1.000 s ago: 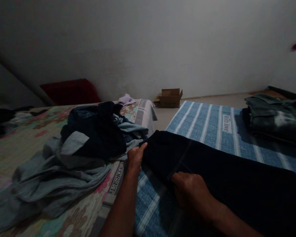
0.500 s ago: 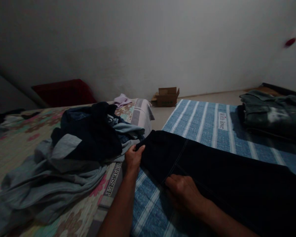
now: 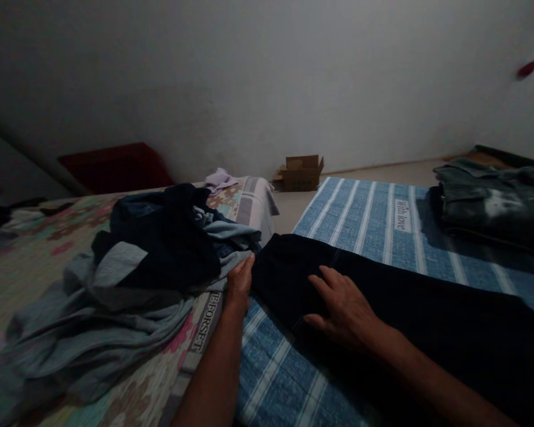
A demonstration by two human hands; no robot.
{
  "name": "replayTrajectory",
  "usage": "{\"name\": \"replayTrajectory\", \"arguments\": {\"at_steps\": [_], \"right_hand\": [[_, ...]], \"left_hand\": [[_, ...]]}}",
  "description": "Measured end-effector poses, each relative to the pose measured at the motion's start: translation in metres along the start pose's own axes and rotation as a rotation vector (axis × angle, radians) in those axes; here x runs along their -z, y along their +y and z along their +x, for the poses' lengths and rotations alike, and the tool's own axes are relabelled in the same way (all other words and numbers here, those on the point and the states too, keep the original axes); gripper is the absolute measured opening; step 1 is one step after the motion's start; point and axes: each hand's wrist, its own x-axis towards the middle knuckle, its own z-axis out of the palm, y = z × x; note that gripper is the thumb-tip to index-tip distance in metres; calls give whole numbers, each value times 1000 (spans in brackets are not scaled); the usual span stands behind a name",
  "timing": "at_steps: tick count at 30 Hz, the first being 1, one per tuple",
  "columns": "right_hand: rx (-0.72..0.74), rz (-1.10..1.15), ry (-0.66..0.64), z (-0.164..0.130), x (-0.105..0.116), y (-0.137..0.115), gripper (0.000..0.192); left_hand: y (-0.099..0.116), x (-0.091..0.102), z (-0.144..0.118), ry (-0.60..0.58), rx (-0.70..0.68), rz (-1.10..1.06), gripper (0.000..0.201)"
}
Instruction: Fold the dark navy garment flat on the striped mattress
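While flat, garment [image 3: 427, 314] beneath right hand [image 3: 345, 305]

Person's bare left forearm [image 3: 216, 367] extends steeply forward; left hand [image 3: 240, 283] at the left edge of the blue-and-white striped cloth surface [image 3: 376, 222], thumb upward, other fingers mostly hidden. Bare right forearm [image 3: 431, 367] slants in from lower right. Right hand [image 3: 345, 303] farther in from that edge, palm down, fingers spread, thumb apart.

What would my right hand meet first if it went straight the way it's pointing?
Probably the long, dark cloth garment spread beneath your right hand; depth between them is hard to judge.
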Motion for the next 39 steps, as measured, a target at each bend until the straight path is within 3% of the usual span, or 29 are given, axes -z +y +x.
{"name": "replayTrajectory", "arguments": {"at_steps": [3, 7, 11, 13, 16, 17, 19, 21, 24, 28, 33, 39], "right_hand": [[-39, -36, -80, -1, -12, 20, 89], [-60, -21, -155, -2, -20, 30, 93], [-72, 0, -172, -2, -16, 26, 94], [-74, 11, -176, -1, -14, 25, 93], [-67, 24, -181, -1, -14, 26, 91], [-64, 28, -182, -1, -14, 27, 91], [-61, 37, -182, -1, -16, 28, 91], [-63, 44, -180, -1, -17, 29, 91], [-66, 58, -174, -1, -19, 29, 91], [-59, 89, -173, 0, -21, 32, 88], [-73, 102, -198, 1, -21, 32, 86], [-111, 71, -229, 2, -15, 25, 80]], "left_hand": [[1, -1, 2, -19, 51, -17, 29], [2, -4, 4, 32, 55, 45, 20], [14, -3, -3, 101, -24, 208, 11], [24, -3, -13, 151, -151, 315, 12], [41, -14, -31, 184, -511, 569, 19], [46, -22, -36, 138, -613, 641, 18], [54, -44, -43, -66, -700, 687, 15], [59, -71, -44, -312, -703, 653, 14], [57, -109, -37, -488, -674, 680, 13], [41, -131, -24, -503, -620, 710, 15], [21, -127, -20, -485, -587, 687, 23], [16, -127, -20, -503, -626, 707, 22]]}}
